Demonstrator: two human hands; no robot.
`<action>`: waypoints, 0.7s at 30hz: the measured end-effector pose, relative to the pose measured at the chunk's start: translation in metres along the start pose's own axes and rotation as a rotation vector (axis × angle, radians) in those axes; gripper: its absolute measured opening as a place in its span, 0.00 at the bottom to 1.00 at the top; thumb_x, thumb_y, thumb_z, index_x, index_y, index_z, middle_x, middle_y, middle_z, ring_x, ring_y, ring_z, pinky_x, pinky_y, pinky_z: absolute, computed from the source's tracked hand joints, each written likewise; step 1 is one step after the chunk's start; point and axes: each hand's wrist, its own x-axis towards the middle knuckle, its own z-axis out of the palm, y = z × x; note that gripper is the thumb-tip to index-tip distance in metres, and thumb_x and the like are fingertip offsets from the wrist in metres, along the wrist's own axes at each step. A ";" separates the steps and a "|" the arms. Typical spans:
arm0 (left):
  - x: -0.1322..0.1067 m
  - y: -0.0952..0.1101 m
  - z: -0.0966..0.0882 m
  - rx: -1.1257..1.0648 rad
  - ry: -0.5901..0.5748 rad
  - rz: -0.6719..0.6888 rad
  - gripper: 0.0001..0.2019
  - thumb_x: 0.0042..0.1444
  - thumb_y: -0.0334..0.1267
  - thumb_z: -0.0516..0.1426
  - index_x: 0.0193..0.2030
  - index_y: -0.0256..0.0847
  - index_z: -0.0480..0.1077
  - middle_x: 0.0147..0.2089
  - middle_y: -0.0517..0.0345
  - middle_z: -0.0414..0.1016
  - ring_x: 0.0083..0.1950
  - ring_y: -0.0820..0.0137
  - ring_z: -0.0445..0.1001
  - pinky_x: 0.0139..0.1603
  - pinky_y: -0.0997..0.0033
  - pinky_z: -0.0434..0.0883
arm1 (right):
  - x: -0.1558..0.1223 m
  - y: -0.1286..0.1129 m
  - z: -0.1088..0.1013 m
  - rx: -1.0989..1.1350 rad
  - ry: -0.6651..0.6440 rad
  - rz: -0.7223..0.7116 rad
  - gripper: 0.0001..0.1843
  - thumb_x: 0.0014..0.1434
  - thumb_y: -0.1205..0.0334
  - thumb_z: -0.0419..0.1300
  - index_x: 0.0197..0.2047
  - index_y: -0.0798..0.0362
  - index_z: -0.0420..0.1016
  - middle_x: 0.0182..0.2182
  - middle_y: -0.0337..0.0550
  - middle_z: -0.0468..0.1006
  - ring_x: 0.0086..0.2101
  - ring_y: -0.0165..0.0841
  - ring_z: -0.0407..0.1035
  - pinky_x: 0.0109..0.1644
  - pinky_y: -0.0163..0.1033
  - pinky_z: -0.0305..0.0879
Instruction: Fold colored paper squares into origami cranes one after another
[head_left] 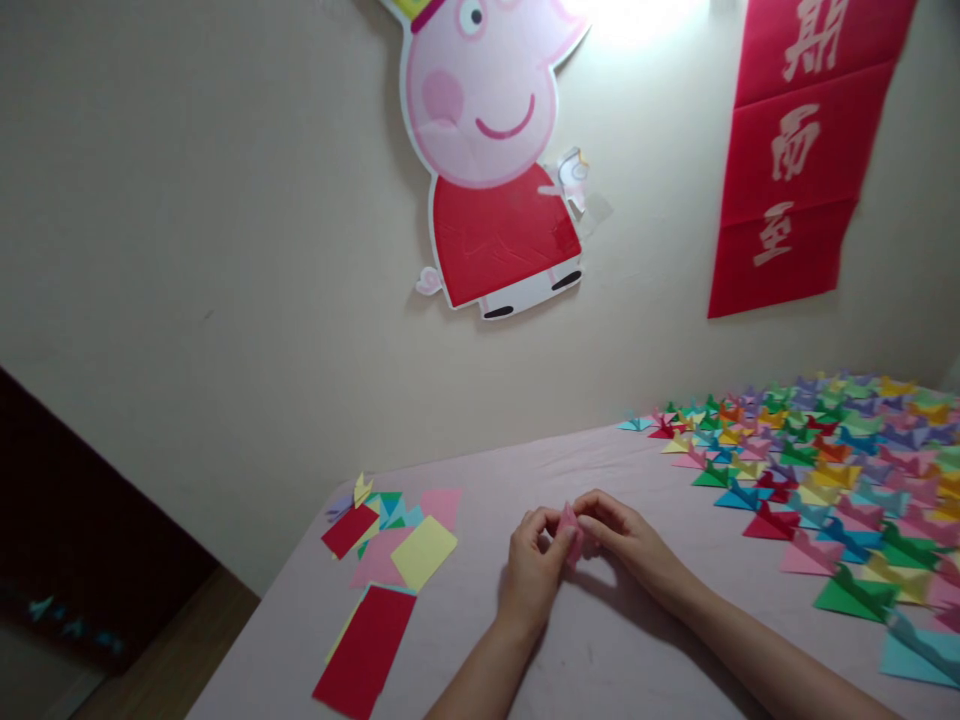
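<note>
Between my two hands, just above the table, is a small pink folded paper [571, 540], narrow and pointed at the top. My left hand [534, 565] pinches it from the left with thumb and fingers. From the other side my right hand [621, 532] has its thumb and fingertips closed at the paper's upper right edge. The fingers cover part of the paper, so its full shape is hidden.
Loose coloured sheets, including a yellow sheet [424, 554] and a red sheet [366, 650], lie on the pale tabletop [480, 640] at left. Rows of folded paper cranes [825, 480] cover the right side. Behind stands a wall [262, 250] with a pig cutout [502, 240] and red banner [795, 240].
</note>
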 end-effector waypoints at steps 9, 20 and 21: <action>0.002 0.004 -0.005 0.082 0.093 0.101 0.10 0.58 0.43 0.60 0.28 0.43 0.74 0.33 0.58 0.74 0.41 0.64 0.69 0.43 0.67 0.64 | 0.000 0.012 -0.004 -0.133 0.039 -0.063 0.18 0.54 0.45 0.65 0.32 0.53 0.74 0.26 0.39 0.76 0.29 0.34 0.71 0.35 0.39 0.65; 0.004 0.001 -0.005 0.085 0.085 0.133 0.11 0.57 0.45 0.62 0.27 0.44 0.76 0.31 0.58 0.75 0.39 0.64 0.68 0.42 0.66 0.63 | 0.001 0.007 -0.006 -0.031 0.025 -0.028 0.18 0.51 0.46 0.67 0.29 0.52 0.71 0.23 0.37 0.75 0.27 0.32 0.68 0.34 0.39 0.63; 0.005 0.000 -0.005 0.077 0.087 0.132 0.12 0.56 0.46 0.62 0.26 0.43 0.76 0.31 0.58 0.75 0.39 0.64 0.68 0.41 0.66 0.63 | 0.001 0.006 -0.006 -0.014 0.012 -0.020 0.18 0.51 0.46 0.66 0.29 0.51 0.70 0.23 0.37 0.75 0.27 0.32 0.68 0.34 0.39 0.63</action>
